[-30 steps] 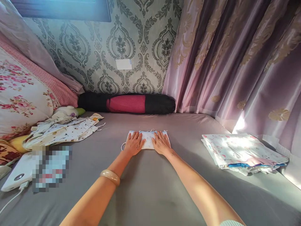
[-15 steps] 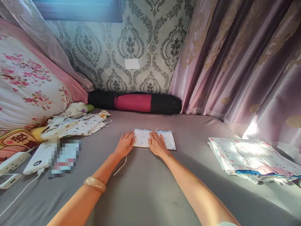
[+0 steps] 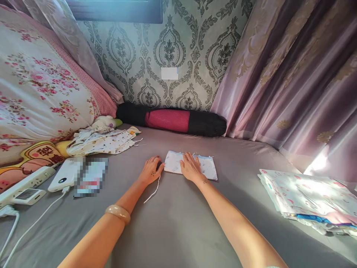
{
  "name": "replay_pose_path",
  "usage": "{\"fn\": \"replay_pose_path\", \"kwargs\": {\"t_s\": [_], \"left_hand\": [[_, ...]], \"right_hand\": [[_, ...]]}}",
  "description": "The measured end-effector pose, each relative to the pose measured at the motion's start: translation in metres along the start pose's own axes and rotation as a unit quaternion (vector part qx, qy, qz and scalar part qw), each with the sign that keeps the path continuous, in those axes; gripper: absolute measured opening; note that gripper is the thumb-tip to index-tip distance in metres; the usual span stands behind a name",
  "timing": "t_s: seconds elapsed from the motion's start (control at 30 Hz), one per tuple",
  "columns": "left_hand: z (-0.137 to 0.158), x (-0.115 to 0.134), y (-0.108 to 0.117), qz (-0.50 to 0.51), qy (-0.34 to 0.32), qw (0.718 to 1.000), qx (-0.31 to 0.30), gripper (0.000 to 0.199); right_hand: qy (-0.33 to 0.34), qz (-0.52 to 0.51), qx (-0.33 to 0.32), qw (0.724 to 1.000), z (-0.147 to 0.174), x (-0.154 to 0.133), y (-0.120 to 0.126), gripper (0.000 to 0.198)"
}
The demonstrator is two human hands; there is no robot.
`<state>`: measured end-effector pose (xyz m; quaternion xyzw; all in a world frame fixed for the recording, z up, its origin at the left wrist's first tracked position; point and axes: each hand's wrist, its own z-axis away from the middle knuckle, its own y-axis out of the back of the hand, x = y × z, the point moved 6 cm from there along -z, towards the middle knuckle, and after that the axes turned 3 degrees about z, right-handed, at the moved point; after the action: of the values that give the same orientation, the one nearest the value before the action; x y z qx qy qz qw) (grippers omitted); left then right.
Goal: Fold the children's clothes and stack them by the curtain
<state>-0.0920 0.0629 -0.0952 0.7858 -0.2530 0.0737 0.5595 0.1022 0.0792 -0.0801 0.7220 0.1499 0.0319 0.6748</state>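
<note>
A small folded white cloth [image 3: 208,168] with a pale blue pattern and a blue edge lies flat on the grey bed sheet. My right hand [image 3: 191,166] rests on it palm down, fingers stretched out and a little apart. Just off the cloth's left end, my left hand [image 3: 152,170] lies over the sheet with the thumb apart from the fingers, which bend slightly. A thin white string [image 3: 152,194] trails toward me from beside that hand; its far end is hidden. Short white ties show along the cloth's far edge.
At the right lies a stack of folded cloths [image 3: 304,193]. Spotted white clothing [image 3: 104,143] lies at the left, near a power bank [image 3: 64,175], a cable, a power strip [image 3: 33,182] and a blurred packet [image 3: 92,176]. A black and red roll [image 3: 170,120] lines the wall.
My left hand has come off the cloth's left end and its thumb has spread. My right hand stays on the cloth. The whole view has shifted, with things appearing further right.
</note>
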Motion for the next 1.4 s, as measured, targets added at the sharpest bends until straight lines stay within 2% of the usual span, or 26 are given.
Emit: {"fn": "replay_pose_path", "kwargs": {"t_s": [0.17, 0.4, 0.63, 0.8, 0.97, 1.07, 1.2, 1.33, 1.4], "left_hand": [[-0.001, -0.01, -0.004, 0.038, -0.002, 0.999, 0.025, 0.019], [-0.004, -0.017, -0.005, 0.084, -0.008, 0.996, 0.041, 0.012], [-0.004, -0.014, 0.002, 0.058, 0.007, 0.997, 0.056, 0.017], [0.0, 0.0, 0.011, -0.016, -0.011, 0.999, 0.036, 0.024], [0.001, 0.0, 0.011, -0.008, -0.005, 1.0, 0.03, 0.022], [0.0, -0.006, 0.011, 0.007, 0.031, 0.999, 0.04, 0.027], [0.0, -0.023, 0.018, 0.046, 0.129, 0.987, 0.082, 0.027], [0.009, -0.045, 0.029, 0.124, 0.271, 0.938, 0.175, 0.025], [0.012, -0.048, 0.032, 0.15, 0.3, 0.921, 0.196, 0.033]], "right_hand": [[-0.006, 0.013, 0.013, 1.0, -0.005, -0.009, -0.009, 0.059], [-0.005, 0.017, 0.003, 1.0, -0.003, -0.008, -0.014, 0.06], [-0.019, 0.026, -0.028, 0.999, -0.009, -0.011, -0.013, 0.058], [0.014, 0.014, 0.008, 1.0, -0.016, -0.037, -0.007, 0.056], [0.029, -0.009, 0.017, 0.999, -0.018, -0.056, -0.014, 0.057], [0.027, -0.012, 0.017, 0.999, -0.018, -0.057, -0.018, 0.058], [0.023, -0.013, 0.008, 1.0, -0.018, -0.055, -0.021, 0.059], [0.018, -0.009, 0.008, 1.0, -0.019, -0.055, -0.023, 0.059], [0.017, -0.009, 0.003, 1.0, -0.019, -0.055, -0.023, 0.059]]}}
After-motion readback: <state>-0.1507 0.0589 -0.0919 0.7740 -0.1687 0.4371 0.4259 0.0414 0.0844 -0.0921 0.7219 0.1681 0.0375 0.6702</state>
